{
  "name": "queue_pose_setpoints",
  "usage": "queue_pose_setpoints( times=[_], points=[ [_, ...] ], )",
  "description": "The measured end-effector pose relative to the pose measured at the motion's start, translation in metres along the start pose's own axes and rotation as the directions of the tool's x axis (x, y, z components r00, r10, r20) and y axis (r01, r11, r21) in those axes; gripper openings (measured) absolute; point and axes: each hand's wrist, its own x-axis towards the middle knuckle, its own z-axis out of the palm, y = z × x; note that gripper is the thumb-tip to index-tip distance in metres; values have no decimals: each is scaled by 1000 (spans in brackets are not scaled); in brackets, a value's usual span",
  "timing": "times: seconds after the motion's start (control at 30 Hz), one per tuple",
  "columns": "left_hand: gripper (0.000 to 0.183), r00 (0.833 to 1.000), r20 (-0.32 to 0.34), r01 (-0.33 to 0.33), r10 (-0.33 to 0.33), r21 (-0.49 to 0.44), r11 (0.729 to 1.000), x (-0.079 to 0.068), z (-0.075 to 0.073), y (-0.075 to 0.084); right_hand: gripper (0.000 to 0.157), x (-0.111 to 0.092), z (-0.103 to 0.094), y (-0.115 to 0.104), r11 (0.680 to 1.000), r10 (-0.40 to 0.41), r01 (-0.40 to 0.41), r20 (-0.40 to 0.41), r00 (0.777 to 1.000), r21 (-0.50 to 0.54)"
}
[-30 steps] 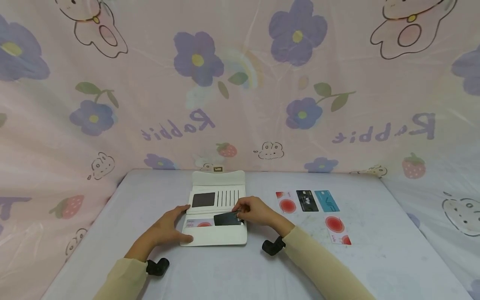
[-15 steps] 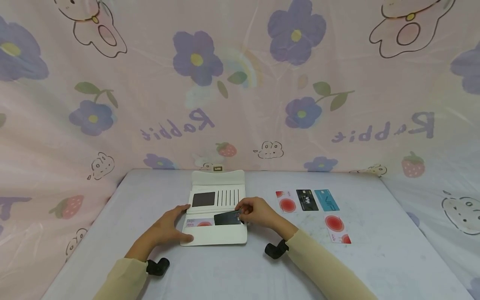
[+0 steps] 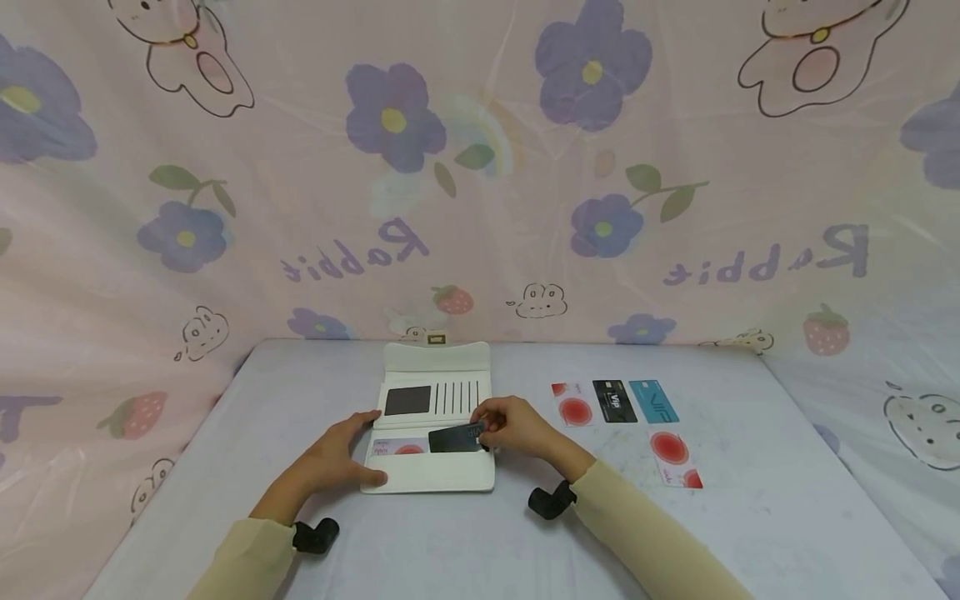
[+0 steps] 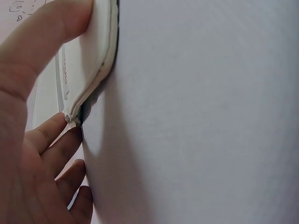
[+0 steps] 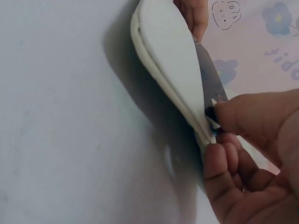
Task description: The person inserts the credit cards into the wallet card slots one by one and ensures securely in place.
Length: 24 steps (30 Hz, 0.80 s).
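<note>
An open white wallet (image 3: 427,477) lies on the table with its flap away from me. My left hand (image 3: 333,457) steadies its left edge, thumb resting on the near panel and the other fingers spread along the side. At the wallet's right side my right hand (image 3: 513,425) pinches the end of a dark card (image 3: 453,438) marked VIP. That card lies slightly tilted in the lower pocket, its bottom edge hidden. Beside it in the same pocket sits a white card (image 3: 390,447) with a red circle.
Right of the wallet lie a red-and-white card (image 3: 573,406), a black VIP card (image 3: 614,402) and a blue VIP card (image 3: 654,402) in a row. Another red-and-white card (image 3: 675,458) lies nearer me. A patterned curtain (image 3: 480,208) stands behind the table.
My right hand has shifted slightly to the right, and the card's right end has tipped up a little. The left hand and the loose cards stay put.
</note>
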Motion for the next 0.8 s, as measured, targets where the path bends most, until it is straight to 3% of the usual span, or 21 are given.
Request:
queue_pose_setpoints(
  times=[0.8],
  points=[
    [106,1000,-4,-18,18,-2,1000,1,0,-2,21,3,-1,3,999,-1,3,62,998,-34]
  ],
)
